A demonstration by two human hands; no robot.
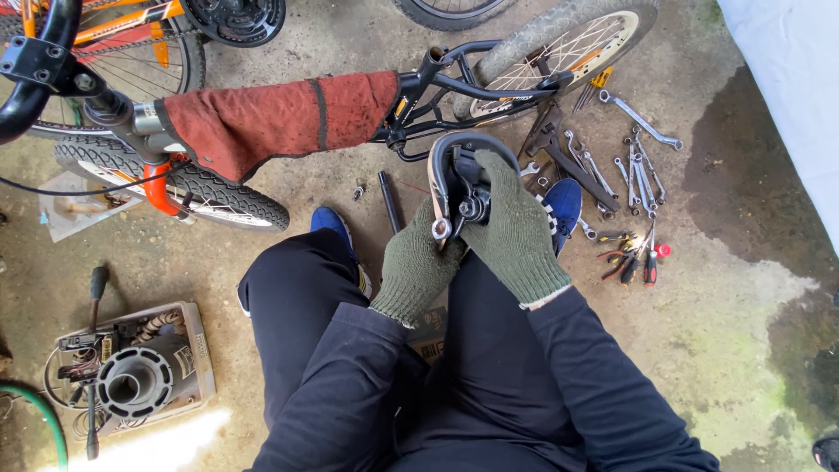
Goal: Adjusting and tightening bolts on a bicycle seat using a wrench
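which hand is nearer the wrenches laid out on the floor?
Right. The right hand grips the saddle just beside the wrenches; the left hand holds the saddle's underside, farther from them.

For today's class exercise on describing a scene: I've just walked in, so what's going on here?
A person sits on a concrete floor, both hands in green knitted gloves. The left hand and right hand hold a black bicycle saddle turned underside up, fingers at its clamp. A small bicycle lies in front, a red cloth draped over its frame. Spanners and pliers lie spread on the floor to the right.
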